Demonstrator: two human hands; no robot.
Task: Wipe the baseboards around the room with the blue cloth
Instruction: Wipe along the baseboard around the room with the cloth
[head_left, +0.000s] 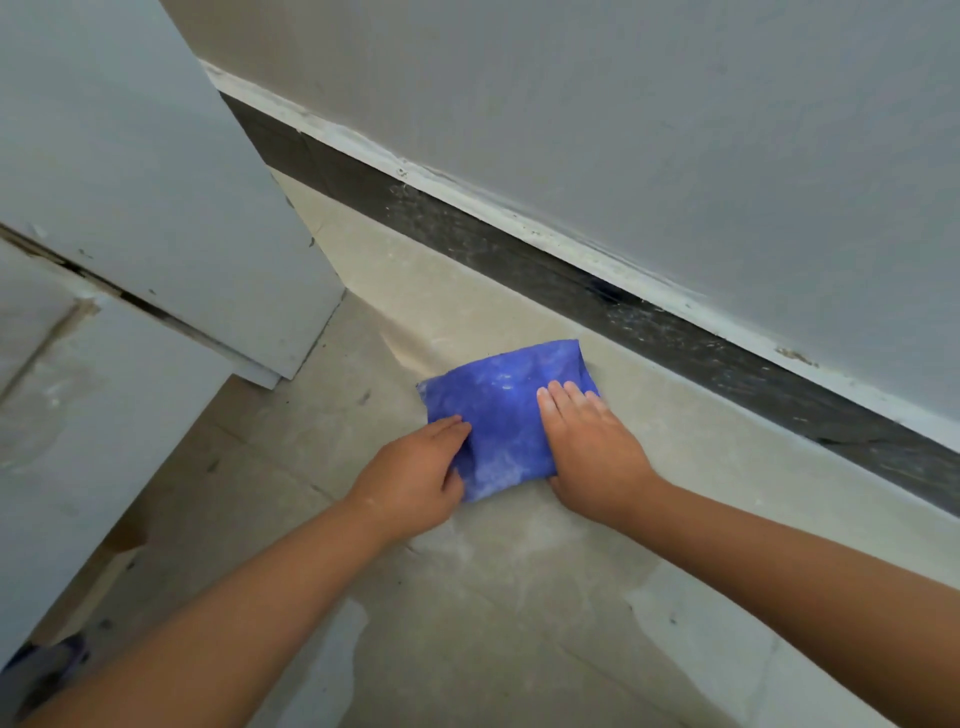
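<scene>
Cloth: the folded blue microfibre cloth (506, 415), dusted with white smears, lies flat on the pale dusty tiled floor (519, 597), near the baseboard but not touching it.
Left hand: the left hand (415, 467) grips the near-left edge of the cloth, thumb and fingers curled onto the fabric.
Right hand: the right hand (587, 441) presses flat on the right side of the cloth, fingers straight and together, holding nothing.
Baseboard: the dark grey baseboard strip (571, 275) with a white top edge runs along the grey wall (623, 104); white streaks and dust remain on its face.
Furniture: a white cabinet panel (130, 182) stands at the left.
Progress: judged incomplete. The visible section appears unwiped or only partly wiped; the cloth appears to be under folding or adjustment.
Remaining: lifting the cloth to the baseboard and wiping this section, then the rest of the room.
</scene>
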